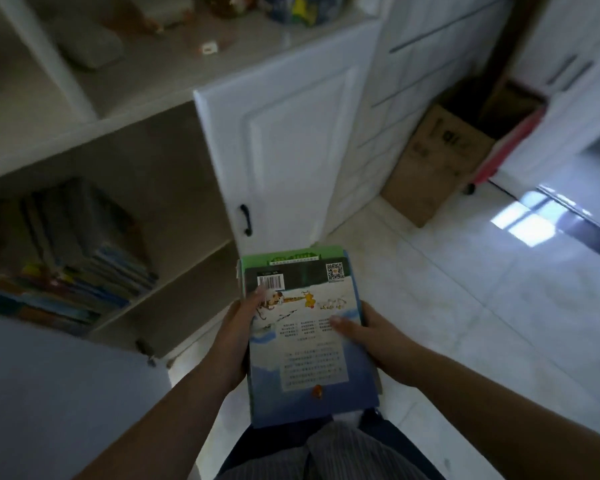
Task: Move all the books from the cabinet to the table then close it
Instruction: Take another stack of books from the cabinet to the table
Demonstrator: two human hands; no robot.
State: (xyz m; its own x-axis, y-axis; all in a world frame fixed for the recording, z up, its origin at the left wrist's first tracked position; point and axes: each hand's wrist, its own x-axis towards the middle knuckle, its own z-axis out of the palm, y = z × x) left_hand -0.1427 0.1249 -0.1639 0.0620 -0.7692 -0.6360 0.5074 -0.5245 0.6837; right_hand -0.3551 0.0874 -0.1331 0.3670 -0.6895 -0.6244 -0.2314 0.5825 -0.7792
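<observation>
- A white cabinet (174,174) fills the left and far side of the view, seen from above at a tilt. Its lower compartment stands open.
- A white cabinet door (291,147) with a raised panel hangs open to the right of that compartment; a small dark handle (245,220) sits near its lower left edge.
- A pale glossy tiled floor (482,306) spreads across the right, with a bright window reflection on its far right part.
- A brown cardboard box (440,150) stands open on the floor at the far right, against white drawer fronts, with a red object just beside it.
- A stack of books in the cabinet (73,258) lies inside the open compartment at left, piled flat, spines blurred, mostly blue and grey.
- A small pile of held books (309,341) is in the near centre, out of the cabinet and above the person's lap. The top one shows a blue back cover with a barcode, a QR code and blocks of print; a green edge of another peeks out at its far end.
- The left hand (238,337) grips the pile's left edge, thumb laid on the cover near the barcode, fingers hidden beneath.
- The right hand (374,336) grips the right edge, thumb lying on the cover, fingers under the pile.
- An upper shelf at the far left holds blurred items that cannot be made out.
</observation>
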